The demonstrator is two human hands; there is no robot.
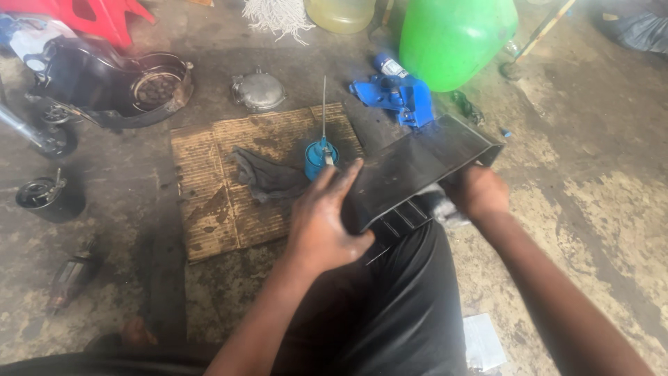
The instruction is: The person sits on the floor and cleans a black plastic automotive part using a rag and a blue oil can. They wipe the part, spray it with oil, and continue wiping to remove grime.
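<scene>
Centrally in the frame, a black box-shaped housing rests over the person's lap. Left hand grips its near-left end, fingers closed against the wall. Right hand holds the right underside; its finger closure is hidden. A blue oil can stands on cardboard, centre-left.

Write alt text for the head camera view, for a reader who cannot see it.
A seated person's left hand and right hand hold a black ribbed plastic cover over their lap. Beyond lie oily cardboard with a blue oil can and a grey rag.
</scene>
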